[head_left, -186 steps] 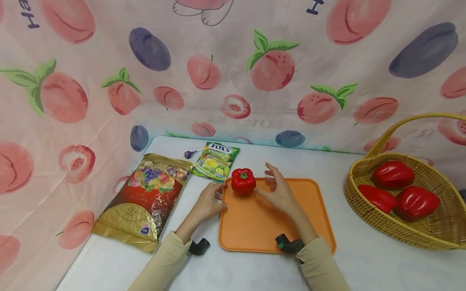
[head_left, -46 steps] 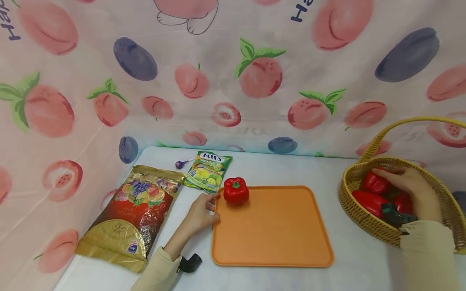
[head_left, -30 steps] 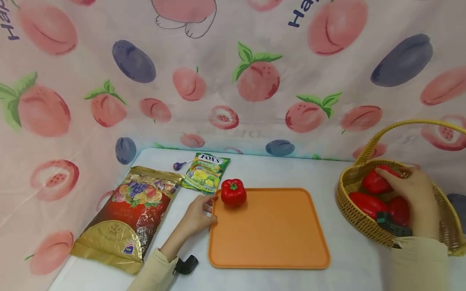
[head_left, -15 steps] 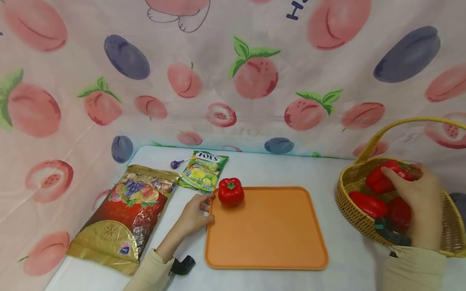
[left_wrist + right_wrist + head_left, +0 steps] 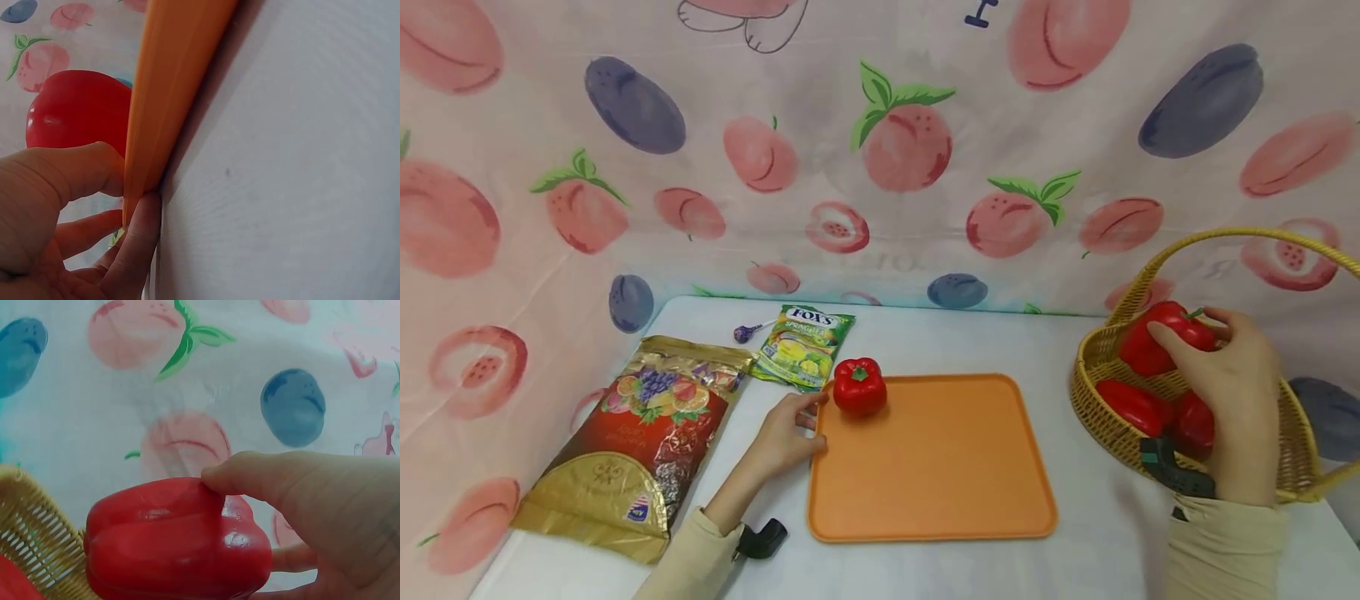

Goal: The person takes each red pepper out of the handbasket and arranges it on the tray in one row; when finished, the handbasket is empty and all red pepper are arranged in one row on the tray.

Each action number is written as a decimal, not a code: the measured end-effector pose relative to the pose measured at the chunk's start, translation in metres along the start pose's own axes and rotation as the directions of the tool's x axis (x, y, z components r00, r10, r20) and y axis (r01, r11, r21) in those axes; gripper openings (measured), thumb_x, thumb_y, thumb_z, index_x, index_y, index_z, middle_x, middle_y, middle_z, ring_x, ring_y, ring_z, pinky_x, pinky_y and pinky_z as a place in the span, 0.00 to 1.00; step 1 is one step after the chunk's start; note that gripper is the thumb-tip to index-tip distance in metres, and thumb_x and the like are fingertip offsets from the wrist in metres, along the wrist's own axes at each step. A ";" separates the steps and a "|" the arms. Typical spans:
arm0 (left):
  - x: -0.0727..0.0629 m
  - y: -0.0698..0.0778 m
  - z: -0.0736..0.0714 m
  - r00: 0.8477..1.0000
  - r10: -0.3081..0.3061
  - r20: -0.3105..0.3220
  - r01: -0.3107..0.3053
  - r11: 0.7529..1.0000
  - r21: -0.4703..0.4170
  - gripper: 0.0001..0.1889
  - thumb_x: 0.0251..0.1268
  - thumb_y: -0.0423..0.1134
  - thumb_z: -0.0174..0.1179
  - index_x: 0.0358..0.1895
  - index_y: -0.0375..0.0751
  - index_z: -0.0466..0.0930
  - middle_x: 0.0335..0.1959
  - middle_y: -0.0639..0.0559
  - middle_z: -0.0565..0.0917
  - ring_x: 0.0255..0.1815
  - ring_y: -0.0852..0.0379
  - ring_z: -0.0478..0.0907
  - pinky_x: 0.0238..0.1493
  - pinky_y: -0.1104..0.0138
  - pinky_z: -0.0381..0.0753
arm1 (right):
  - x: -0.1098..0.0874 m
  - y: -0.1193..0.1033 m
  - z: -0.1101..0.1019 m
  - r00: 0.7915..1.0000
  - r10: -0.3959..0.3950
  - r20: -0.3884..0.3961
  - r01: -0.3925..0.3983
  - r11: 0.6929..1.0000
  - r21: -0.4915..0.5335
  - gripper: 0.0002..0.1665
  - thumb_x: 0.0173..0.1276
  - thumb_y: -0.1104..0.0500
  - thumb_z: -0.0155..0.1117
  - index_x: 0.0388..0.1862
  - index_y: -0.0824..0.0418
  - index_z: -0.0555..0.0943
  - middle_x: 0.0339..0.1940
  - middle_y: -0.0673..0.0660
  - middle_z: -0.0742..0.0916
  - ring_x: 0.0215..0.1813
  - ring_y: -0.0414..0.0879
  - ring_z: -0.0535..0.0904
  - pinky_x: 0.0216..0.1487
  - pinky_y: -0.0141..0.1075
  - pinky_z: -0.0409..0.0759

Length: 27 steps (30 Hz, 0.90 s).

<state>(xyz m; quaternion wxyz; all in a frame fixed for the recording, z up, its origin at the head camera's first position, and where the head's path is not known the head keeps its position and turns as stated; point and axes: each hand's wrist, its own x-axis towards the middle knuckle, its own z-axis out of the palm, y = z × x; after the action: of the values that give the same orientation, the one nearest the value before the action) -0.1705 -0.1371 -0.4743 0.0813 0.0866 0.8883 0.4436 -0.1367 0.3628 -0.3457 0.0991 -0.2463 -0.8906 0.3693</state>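
Observation:
My right hand [image 5: 1238, 387] pinches a red bell pepper [image 5: 1153, 340] between thumb and fingers, raised at the mouth of the wicker basket [image 5: 1092, 423]. Its green stem points toward my fingers; in the right wrist view the pepper [image 5: 169, 540] lies on its side with the thumb on top. Two more red peppers [image 5: 1135, 407] remain lower in the basket. At the left edge of an orange tray [image 5: 936, 467], my left hand [image 5: 781, 437] grips the rim, thumb above and fingers along the outer side. Another red bell pepper [image 5: 860, 389] stands in the tray's far left corner.
Left of the tray lies a large red and gold candy bag [image 5: 640, 442]. Behind it are a green candy packet [image 5: 805, 346] and a purple-wrapped lollipop [image 5: 747, 333]. The basket's tall handle [image 5: 1225, 236] arches above the right hand. A fruit-print cloth [image 5: 925, 233] hangs behind the table.
Earlier both hands were by the pepper on the tray; the right hand then went to the basket, took hold of a pepper and raised it. The left hand stays at the tray's edge.

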 end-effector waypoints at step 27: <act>0.001 0.000 0.000 1.000 0.013 -0.004 -0.013 1.000 0.019 0.32 0.45 0.25 0.70 0.61 0.34 0.77 0.45 0.46 0.77 0.38 0.56 0.78 0.40 0.66 0.80 | -0.033 -0.059 0.046 0.954 -0.291 0.068 0.290 0.957 0.022 0.53 0.62 0.35 0.65 0.77 0.61 0.58 0.68 0.69 0.72 0.61 0.68 0.69 0.53 0.65 0.74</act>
<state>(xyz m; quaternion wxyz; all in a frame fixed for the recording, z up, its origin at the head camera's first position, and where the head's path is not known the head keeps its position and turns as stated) -0.1716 -0.1369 -0.4739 0.0756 0.0923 0.8920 0.4359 -0.1468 0.2822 -0.3360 0.1224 -0.0988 -0.9178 0.3644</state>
